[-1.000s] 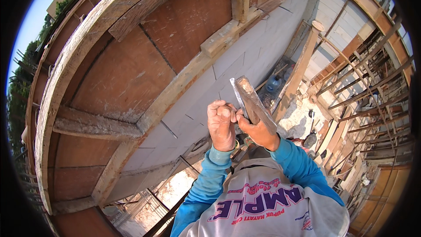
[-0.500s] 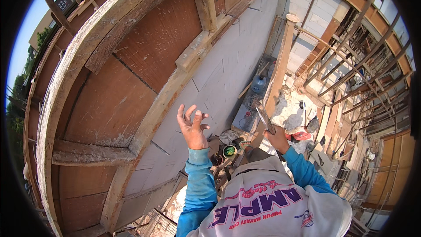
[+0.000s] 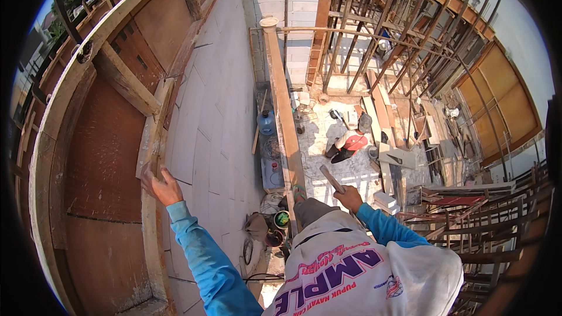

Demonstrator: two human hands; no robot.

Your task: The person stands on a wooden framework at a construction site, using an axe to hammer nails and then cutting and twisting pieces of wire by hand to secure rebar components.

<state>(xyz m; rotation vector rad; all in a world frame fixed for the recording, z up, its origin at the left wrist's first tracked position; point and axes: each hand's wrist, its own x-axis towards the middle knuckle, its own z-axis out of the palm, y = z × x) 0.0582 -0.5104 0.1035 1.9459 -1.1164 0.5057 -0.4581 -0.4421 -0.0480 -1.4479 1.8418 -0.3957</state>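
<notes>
high on formwork over site; my left hand (image 3: pixel 159 184) flat on timber batten (image 3: pixel 153 140), holding nothing; right hand (image 3: pixel 349 198) fist-tight round hammer (image 3: pixel 332 179); i'd brace batten before striking

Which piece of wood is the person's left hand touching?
The left hand touches the short upright wooden batten nailed to the formwork beside the grey block wall. The long plank runs between the arms, untouched; the right hand holds a hammer.
</notes>
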